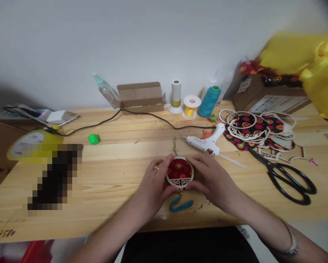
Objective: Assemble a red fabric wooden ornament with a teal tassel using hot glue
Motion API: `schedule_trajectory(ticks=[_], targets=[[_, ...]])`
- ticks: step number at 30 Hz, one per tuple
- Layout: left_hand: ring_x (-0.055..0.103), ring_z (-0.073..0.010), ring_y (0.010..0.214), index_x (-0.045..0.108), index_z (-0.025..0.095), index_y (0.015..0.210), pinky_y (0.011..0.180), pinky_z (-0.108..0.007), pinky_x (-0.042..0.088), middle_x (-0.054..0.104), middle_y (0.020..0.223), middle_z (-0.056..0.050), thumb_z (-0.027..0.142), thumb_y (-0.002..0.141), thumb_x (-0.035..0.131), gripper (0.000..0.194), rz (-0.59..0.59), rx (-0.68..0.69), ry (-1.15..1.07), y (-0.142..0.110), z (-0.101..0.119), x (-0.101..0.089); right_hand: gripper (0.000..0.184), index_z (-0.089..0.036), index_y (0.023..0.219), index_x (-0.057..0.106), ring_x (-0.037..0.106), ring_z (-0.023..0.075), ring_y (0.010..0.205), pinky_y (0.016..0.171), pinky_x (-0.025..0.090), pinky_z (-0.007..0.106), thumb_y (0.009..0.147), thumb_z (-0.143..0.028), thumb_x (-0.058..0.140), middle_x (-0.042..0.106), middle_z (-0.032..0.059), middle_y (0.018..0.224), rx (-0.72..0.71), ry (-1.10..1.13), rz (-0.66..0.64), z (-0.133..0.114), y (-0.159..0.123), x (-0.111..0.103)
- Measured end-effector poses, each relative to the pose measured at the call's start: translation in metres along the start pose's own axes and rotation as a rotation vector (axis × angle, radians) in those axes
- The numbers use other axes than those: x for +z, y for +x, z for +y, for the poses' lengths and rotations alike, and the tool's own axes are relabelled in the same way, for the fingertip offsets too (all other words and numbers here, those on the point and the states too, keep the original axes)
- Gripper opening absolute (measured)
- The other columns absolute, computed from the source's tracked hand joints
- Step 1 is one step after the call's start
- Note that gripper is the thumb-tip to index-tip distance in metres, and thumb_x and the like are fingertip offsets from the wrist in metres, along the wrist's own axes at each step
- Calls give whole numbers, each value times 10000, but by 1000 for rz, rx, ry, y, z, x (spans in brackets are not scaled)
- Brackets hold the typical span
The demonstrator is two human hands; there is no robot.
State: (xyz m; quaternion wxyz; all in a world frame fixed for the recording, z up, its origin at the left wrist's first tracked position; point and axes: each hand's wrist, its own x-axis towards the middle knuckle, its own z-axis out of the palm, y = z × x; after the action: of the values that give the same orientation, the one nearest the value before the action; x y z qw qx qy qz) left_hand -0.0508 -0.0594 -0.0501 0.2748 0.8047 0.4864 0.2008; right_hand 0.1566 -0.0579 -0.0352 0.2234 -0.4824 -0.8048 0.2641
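Note:
Between my two hands is a round pendant with a pale wooden rim, dark red patterned fabric and a cut-out lattice along its lower part. My left hand grips its left edge, fingers curled behind and thumb at the bottom. My right hand is closed on the right edge in the same way. A green cord loop sticks out from the pendant's top. From its bottom hangs a blue tassel, curled over the wooden table.
A white glue gun lies just beyond my right hand. Black scissors and a heap of wooden frames and fabric pieces are at the right. Thread spools, an open cardboard box and a black cable run along the back.

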Motion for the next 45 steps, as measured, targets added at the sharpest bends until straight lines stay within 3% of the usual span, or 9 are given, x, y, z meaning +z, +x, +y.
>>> schedule_trajectory(ticks=[6,12,19,26,36,45], targets=[[427,-268,1235,211,304,1415,1014,-489,374,466,1337,-101,287,702,744,890,-38,-69,-114,-4,2,-11,477,-221,1203,536,527,260,1018,875,444,442,761,-306,693,598,88,1074,3,-6,0,1,0,0],[452,-220,1214,317,292,1377,1015,-446,388,518,1286,-70,204,843,574,600,62,-135,-162,-11,5,-15,493,-210,1198,530,520,253,1013,878,443,425,746,-283,713,587,88,1070,-1,-4,-1,1,1,2],[495,-223,1148,360,267,1355,978,-428,429,576,1211,-55,162,813,603,603,80,-140,-106,-10,2,-2,485,-230,1197,522,507,252,1035,904,425,430,753,-280,709,581,73,1085,11,-3,-20,-1,2,0],[502,-230,1147,353,297,1357,968,-431,440,578,1210,-44,166,813,604,613,74,-139,-112,-11,-1,-2,543,-258,1204,504,508,256,1047,901,428,445,716,-234,742,578,61,1127,10,8,-9,2,1,2],[513,-230,1144,396,266,1323,968,-437,435,565,1199,-67,160,814,594,556,60,-184,-146,-11,1,-3,476,-235,1166,534,524,270,1022,929,401,498,730,-253,726,600,71,1080,40,-23,-33,-1,4,2],[478,-231,1152,358,286,1338,978,-455,410,570,1233,-51,137,832,567,567,43,-111,-140,-9,5,-7,514,-239,1207,508,504,251,1077,911,434,431,739,-266,719,570,73,1154,81,17,-58,-3,2,-1]])
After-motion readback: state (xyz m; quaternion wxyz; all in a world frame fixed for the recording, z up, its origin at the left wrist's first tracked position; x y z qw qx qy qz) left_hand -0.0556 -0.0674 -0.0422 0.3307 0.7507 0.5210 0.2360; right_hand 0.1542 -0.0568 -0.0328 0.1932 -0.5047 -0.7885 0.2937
